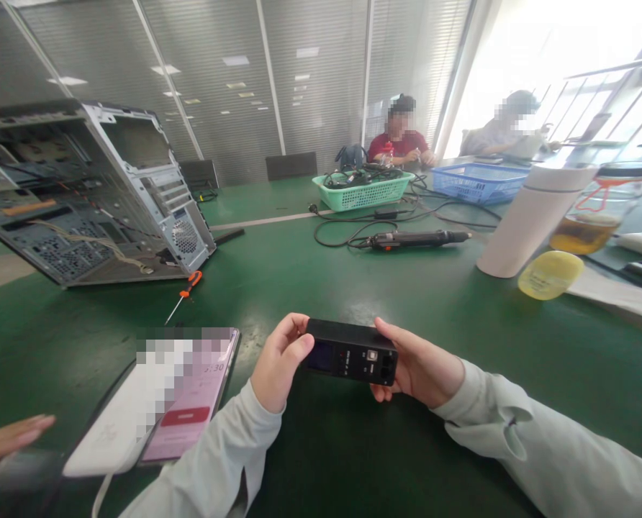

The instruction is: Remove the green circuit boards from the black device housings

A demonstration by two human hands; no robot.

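A black box-shaped device (pixel 350 351) with a small dark screen, white markings and ports on its face is held above the green table (pixel 278 270). My left hand (pixel 281 360) grips its left end, thumb on the front edge near the screen. At the right end my right hand (pixel 421 363) holds it, thumb on top and fingertips below. To the left of my left hand lie a phone (pixel 191 410) with a pink screen and a white power bank (pixel 127 410) with a cable. An orange-handled screwdriver (pixel 185 293) rests beyond them.
An open computer case (pixel 99 194) stands at left. Farther back are a green basket (pixel 364 193) of cables, an electric screwdriver (pixel 412 239) and a blue basket (pixel 477 183). A white tumbler (pixel 531 219) and yellow container (pixel 550 275) stand right. Another person's hand (pixel 16 439) is at lower left.
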